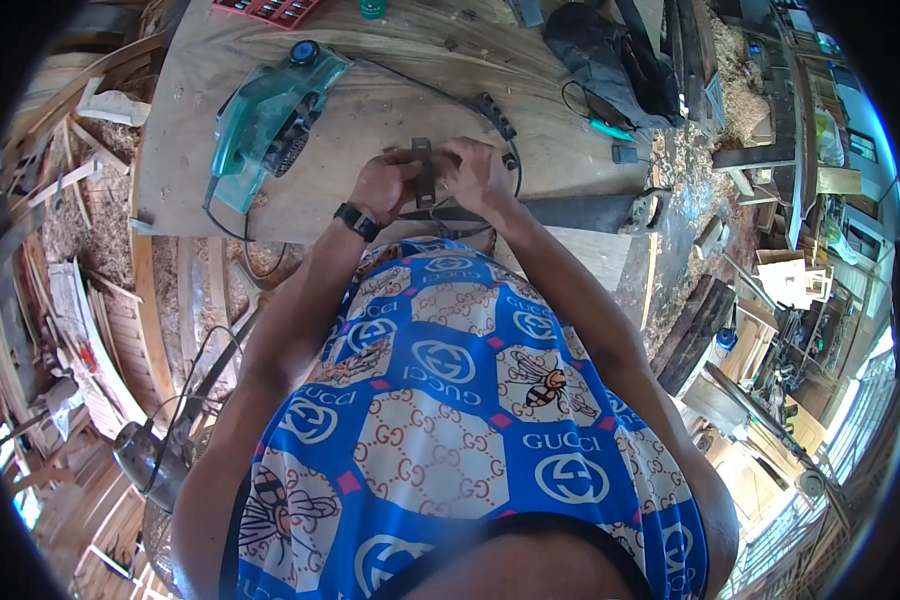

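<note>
Both hands meet over the near part of the wooden work table (390, 110). My left hand (378, 188), with a dark watch (356, 222) at its wrist, is closed on a narrow dark bar (424, 178) held lengthwise away from me. Close against the bar's right side, my right hand (482, 182) has its fingers bent together; they are slightly blurred, and what they grip is hidden. A handsaw (560, 212) lies under and to the right of my right hand. On the left of the table rests a green power planer (270, 125) with its cord attached.
A black power strip (496, 116) and cord lie beyond my right hand. At the far right are a dark bag (610, 65) and a small turquoise-handled tool (610, 130). A red case (270, 10) and green container (372, 9) stand at the far edge. Shavings (705, 185) and timber surround the table.
</note>
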A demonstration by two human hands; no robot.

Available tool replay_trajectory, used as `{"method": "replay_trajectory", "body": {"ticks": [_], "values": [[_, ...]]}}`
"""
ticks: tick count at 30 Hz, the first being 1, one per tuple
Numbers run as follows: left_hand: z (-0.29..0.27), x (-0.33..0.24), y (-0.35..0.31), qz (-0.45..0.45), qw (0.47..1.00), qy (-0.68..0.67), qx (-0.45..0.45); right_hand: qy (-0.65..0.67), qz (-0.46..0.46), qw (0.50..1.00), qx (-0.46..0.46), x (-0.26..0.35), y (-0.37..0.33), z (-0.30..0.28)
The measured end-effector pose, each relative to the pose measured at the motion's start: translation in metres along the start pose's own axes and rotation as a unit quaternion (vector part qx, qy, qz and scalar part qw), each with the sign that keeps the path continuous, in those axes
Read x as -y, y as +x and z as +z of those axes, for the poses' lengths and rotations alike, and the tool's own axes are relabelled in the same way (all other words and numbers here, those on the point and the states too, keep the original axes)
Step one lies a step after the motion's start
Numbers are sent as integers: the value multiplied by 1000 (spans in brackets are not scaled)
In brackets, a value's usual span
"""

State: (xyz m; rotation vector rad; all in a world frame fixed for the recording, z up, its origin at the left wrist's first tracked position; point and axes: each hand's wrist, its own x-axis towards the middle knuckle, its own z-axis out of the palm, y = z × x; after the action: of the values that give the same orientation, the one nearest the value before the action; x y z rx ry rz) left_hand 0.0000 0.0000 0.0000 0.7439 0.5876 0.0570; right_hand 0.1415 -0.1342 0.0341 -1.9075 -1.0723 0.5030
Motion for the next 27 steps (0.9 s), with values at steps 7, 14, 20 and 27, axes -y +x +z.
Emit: {"method": "replay_trajectory", "body": {"ticks": [7, 14, 20, 27], "values": [[34, 2, -3, 202, 827, 508, -131, -20, 161, 986, 27, 15, 6, -10], [43, 2, -10, 269, 776, 548, -158, 194, 279, 939, 55, -1, 7, -4], [42, -8, -9, 193, 795, 563, -121, -160, -91, 983, -26, -9, -5, 0], [39, -1, -7, 232, 772, 575, -142, -85, 21, 996, -8, 6, -8, -1]]}}
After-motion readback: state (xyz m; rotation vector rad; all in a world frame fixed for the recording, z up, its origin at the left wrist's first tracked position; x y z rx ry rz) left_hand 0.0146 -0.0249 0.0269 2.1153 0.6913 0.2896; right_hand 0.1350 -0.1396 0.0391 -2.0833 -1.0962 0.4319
